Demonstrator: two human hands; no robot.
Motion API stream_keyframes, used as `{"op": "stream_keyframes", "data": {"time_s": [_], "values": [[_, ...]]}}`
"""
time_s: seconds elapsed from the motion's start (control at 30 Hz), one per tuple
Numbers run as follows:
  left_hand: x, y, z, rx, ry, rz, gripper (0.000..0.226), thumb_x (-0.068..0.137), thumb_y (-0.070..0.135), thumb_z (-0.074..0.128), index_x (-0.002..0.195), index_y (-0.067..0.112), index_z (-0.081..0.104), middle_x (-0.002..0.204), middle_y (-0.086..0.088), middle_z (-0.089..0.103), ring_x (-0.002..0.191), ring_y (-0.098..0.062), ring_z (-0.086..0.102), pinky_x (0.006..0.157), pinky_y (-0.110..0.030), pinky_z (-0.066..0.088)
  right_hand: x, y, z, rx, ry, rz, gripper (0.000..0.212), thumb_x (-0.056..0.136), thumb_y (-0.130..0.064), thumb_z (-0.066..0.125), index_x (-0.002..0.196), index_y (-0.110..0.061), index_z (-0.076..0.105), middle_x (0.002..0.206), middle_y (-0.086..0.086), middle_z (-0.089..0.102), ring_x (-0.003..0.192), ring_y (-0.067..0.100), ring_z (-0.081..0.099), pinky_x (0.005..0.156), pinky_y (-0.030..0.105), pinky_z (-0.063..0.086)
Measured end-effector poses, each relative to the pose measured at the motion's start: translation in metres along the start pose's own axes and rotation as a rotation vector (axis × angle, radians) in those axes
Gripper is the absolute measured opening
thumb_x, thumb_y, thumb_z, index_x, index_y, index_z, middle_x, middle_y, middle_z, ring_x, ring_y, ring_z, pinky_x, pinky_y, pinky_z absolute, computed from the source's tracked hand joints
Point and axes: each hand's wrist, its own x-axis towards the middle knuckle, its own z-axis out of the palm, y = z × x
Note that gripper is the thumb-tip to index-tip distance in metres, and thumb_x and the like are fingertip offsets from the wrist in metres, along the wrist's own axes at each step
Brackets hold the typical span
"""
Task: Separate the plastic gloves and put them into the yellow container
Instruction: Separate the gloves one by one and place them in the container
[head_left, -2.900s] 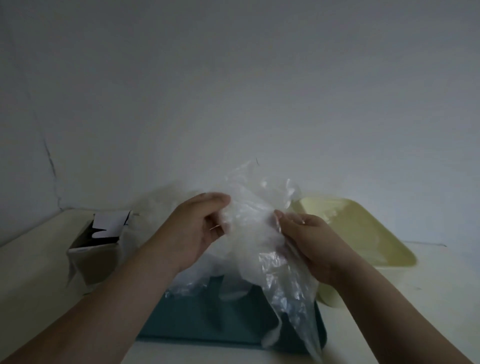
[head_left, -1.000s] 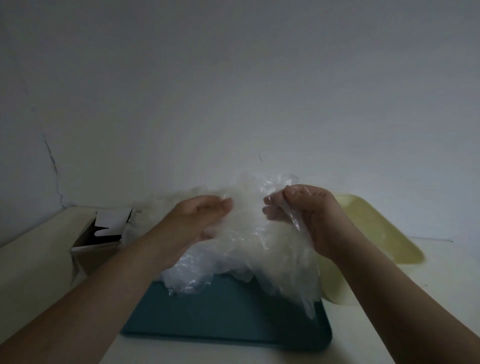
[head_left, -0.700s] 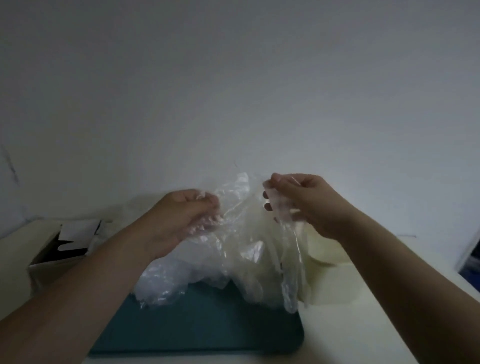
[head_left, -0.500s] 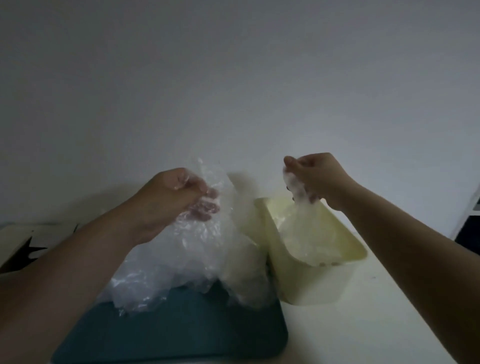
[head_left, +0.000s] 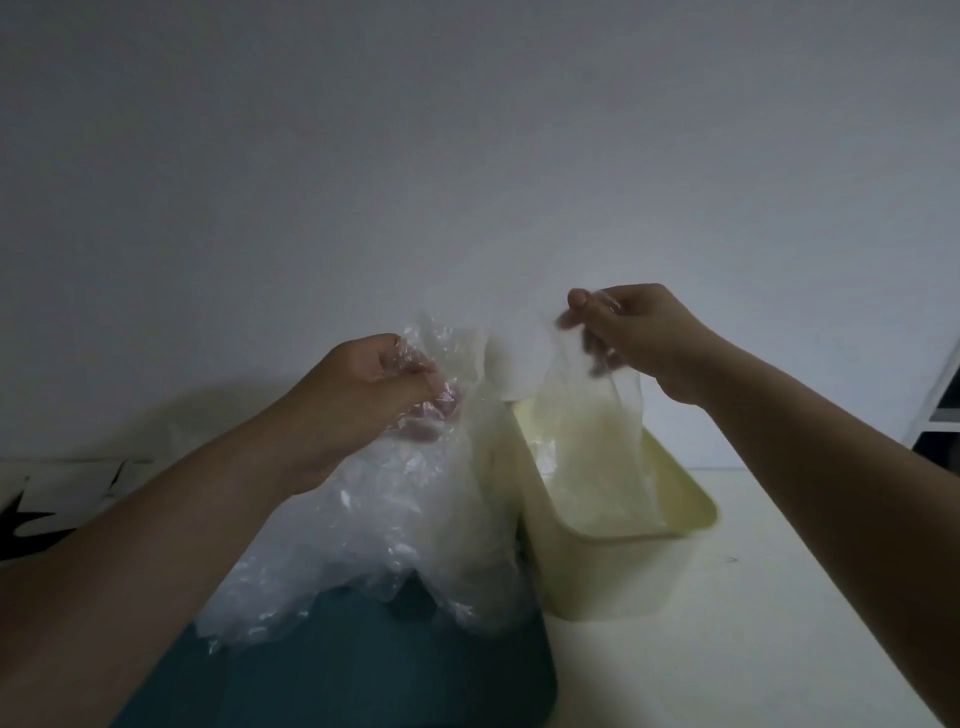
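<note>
I see the left hand (head_left: 363, 395) clenched on the bunch of plastic gloves (head_left: 405, 519) above the teal tray (head_left: 363, 675); the right hand (head_left: 639, 332) pinches a single glove (head_left: 587, 452) hanging into the yellow container (head_left: 623, 571).

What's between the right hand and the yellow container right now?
In the head view, only one plastic glove: the right hand pinches its top and it hangs down into the yellow container.
</note>
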Motion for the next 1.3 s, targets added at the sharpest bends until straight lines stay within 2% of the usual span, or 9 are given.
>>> {"op": "stream_keyframes", "data": {"time_s": [0.17,0.33,0.5,0.63,0.8,0.9,1.07,1.2,1.3], "values": [[0.002,0.007,0.011,-0.031,-0.068,-0.013,0.013,0.099,0.013,0.070,0.112,0.010,0.069,0.109,-0.014,0.078,0.100,-0.032,0.077,0.092,-0.050,0.062,-0.005,0.012,-0.026,0.268,-0.191,0.072,0.047,0.106,-0.043,0.049,0.118,0.000,0.064,0.091,0.015,0.073,0.071,0.026,0.070,0.062,0.037,0.061],[-0.004,0.032,0.011,-0.031,-0.298,0.032,0.023,0.105,0.002,0.052,0.103,0.010,0.074,0.102,-0.019,0.077,0.088,-0.039,0.077,0.081,-0.046,0.065,0.007,0.042,-0.021,0.008,-0.218,0.217,0.041,0.105,-0.046,0.051,0.113,-0.011,0.070,0.082,0.010,0.074,0.046,0.015,0.047,0.043,0.024,0.036],[-0.004,0.044,0.007,-0.043,-0.452,0.045,0.011,0.095,0.010,0.057,0.101,0.006,0.065,0.107,-0.022,0.076,0.079,-0.040,0.076,0.069,-0.045,0.065,0.014,0.068,0.011,-0.339,-0.205,0.325,0.031,0.096,-0.037,0.071,0.078,-0.012,0.073,0.063,0.003,0.071,0.050,0.023,0.064,0.051,0.030,0.053],[0.013,0.042,0.015,0.001,-0.534,0.045,0.009,0.102,0.003,0.055,0.105,0.004,0.063,0.111,-0.022,0.075,0.092,-0.043,0.076,0.072,-0.046,0.064,0.023,0.082,0.029,-0.556,-0.143,0.290,0.042,0.093,-0.011,0.057,0.052,-0.018,0.048,0.045,-0.004,0.050,0.044,0.019,0.052,0.049,0.021,0.044],[0.063,0.037,0.051,0.001,-0.556,-0.049,0.011,0.104,0.008,0.060,0.112,0.010,0.066,0.109,-0.014,0.077,0.095,-0.033,0.076,0.068,-0.036,0.061,0.026,0.084,0.018,-0.571,-0.123,0.298,0.010,0.091,0.002,0.063,0.084,-0.004,0.060,0.080,0.005,0.061,0.076,0.020,0.057,0.063,0.026,0.043],[0.096,0.023,0.082,-0.094,-0.546,-0.138,0.012,0.101,0.005,0.064,0.111,0.008,0.070,0.099,-0.014,0.075,0.085,-0.023,0.074,0.064,-0.032,0.060,0.028,0.079,-0.005,-0.377,0.001,0.236,0.028,0.089,-0.009,0.073,0.116,-0.011,0.071,0.102,0.007,0.073,0.078,0.015,0.065,0.056,0.017,0.047],[0.136,-0.015,0.127,0.190,-0.394,-0.055,0.013,0.095,0.006,0.074,0.108,0.008,0.074,0.098,-0.009,0.080,0.080,-0.017,0.075,0.061,-0.029,0.060,0.013,0.078,-0.045,-0.392,0.086,0.236,0.031,0.100,-0.017,0.059,0.130,-0.020,0.067,0.119,-0.001,0.068,0.106,0.019,0.063,0.084,0.027,0.048],[0.148,-0.037,0.144,0.529,-0.365,0.118,0.013,0.085,0.006,0.079,0.088,0.018,0.077,0.082,0.004,0.075,0.074,-0.009,0.069,0.066,-0.022,0.052,-0.009,0.063,-0.044,-0.521,-0.063,0.099,0.028,0.098,-0.019,0.063,0.124,-0.019,0.073,0.121,-0.003,0.073,0.109,0.014,0.068,0.097,0.028,0.052],[0.151,-0.043,0.153,0.780,-0.350,0.207,0.028,0.080,0.020,0.083,0.073,0.033,0.059,0.076,0.016,0.057,0.074,-0.011,0.056,0.062,-0.024,0.038,-0.024,0.035,-0.027,-0.690,-0.405,0.050,0.030,0.098,-0.037,0.066,0.123,-0.024,0.075,0.126,-0.007,0.071,0.111,0.013,0.068,0.097,0.031,0.053]]}}
